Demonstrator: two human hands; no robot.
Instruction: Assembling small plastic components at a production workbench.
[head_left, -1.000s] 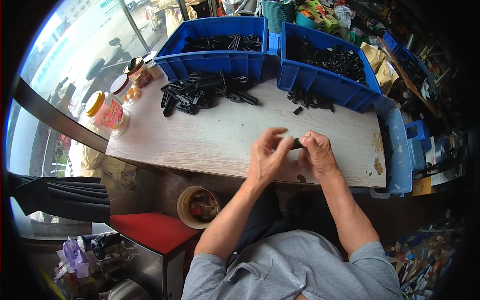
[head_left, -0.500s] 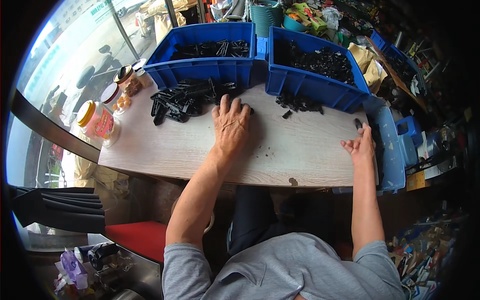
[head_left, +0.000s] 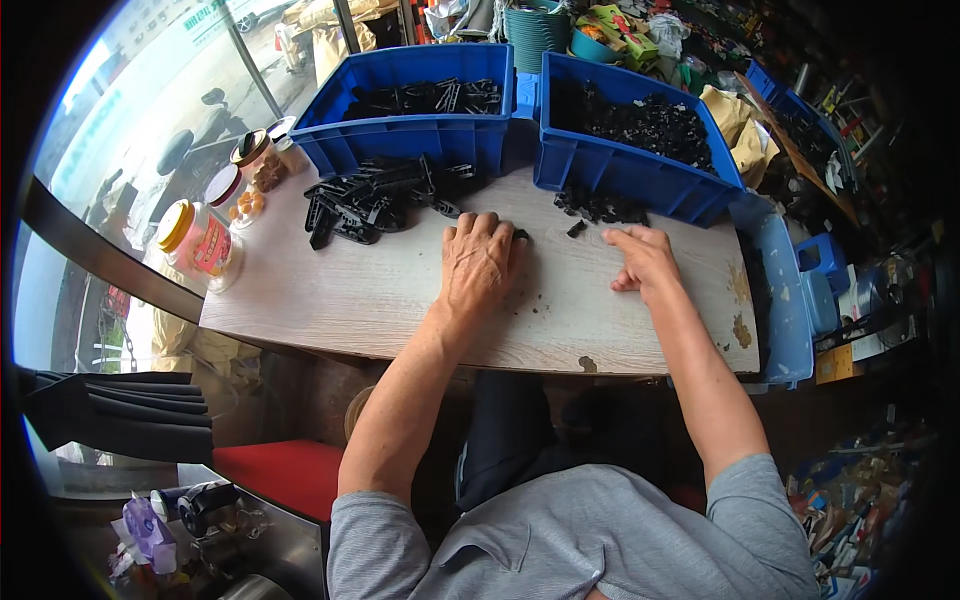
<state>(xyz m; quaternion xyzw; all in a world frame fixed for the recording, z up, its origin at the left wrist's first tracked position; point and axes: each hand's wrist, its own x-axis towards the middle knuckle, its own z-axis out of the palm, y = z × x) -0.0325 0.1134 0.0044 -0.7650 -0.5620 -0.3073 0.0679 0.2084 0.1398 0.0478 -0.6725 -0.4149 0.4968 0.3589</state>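
Note:
My left hand rests on the table with its fingers curled over a black plastic part; only a dark end of it shows by the index finger, and the rest is hidden. In front of that hand lies a loose heap of long black plastic parts. My right hand is over the table, thumb and forefinger apart, with nothing visible between them. Its fingertips are close to a scatter of small black plastic pieces, one of which lies nearer to me.
Two blue crates stand at the back: the left crate contains long black parts, the right crate small black pieces. Jars line the left edge. A lighter blue bin sits beyond the right edge. A red seat is below left.
My right hand has come left from the table's right edge to the small pieces; the dark piece at its fingertips is no longer seen. My left hand has drawn slightly back from the heap.

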